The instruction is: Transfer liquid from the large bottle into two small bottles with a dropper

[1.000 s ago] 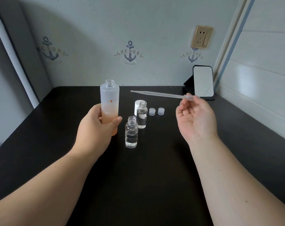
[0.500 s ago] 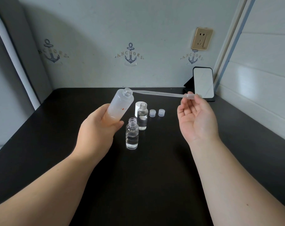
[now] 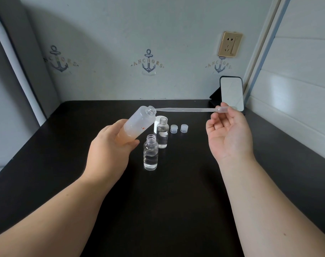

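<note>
Currently, the large bottle [image 3: 139, 123] is gripped, tilted, in the left hand [image 3: 111, 151] above the tabletop [image 3: 176, 210] middle, and the dropper [image 3: 187, 109] bulb is pinched by the right hand [image 3: 230, 134], tip at the mouth. Liquid could be spilled if tilted further.

Counts on the black table

One large bottle [image 3: 139, 123], two small bottles [image 3: 150, 154] [image 3: 162, 133], one dropper [image 3: 185, 109], two small caps [image 3: 174, 129] [image 3: 184, 128], one white cap [image 3: 156, 123], one phone [image 3: 231, 92], two hands [image 3: 109, 151] [image 3: 230, 136]; three anchors [image 3: 148, 63] on the wall.
</note>
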The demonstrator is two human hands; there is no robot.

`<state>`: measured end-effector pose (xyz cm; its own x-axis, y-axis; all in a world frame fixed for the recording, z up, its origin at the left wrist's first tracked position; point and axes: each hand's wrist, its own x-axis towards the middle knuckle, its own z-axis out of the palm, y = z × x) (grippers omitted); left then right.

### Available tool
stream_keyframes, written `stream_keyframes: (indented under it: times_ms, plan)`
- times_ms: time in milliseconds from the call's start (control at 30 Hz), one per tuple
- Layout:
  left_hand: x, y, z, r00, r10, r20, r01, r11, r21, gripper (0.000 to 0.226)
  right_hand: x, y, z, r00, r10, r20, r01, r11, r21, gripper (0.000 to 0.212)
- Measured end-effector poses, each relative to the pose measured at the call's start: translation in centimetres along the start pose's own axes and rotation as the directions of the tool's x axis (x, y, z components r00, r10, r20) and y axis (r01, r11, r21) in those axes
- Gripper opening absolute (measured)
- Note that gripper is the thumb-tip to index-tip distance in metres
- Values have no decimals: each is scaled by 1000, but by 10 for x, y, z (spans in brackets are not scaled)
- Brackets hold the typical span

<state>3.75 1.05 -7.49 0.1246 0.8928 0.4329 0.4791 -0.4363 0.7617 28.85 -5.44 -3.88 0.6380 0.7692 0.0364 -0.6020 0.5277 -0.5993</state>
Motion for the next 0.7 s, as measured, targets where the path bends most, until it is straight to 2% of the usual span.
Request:
stream_keyframes:
  times_ms: [433, 567, 700]
  plan:
    - [0, -1, 1, 995, 99, -10, -97, 985, 145, 46, -2, -1, 7, 996, 86, 27, -88, 995, 45, 28]
    - [-1, -1, 1, 992, 124, 8, -123, 977, 171, 47, -2, 0, 5, 991, 111, 71, -116, 990, 75, 14]
    - [0, -1, 2, 990, 137, 17, -138, 973, 186, 47, 1, 4, 4, 992, 91, 84, -93, 995, 31, 17]
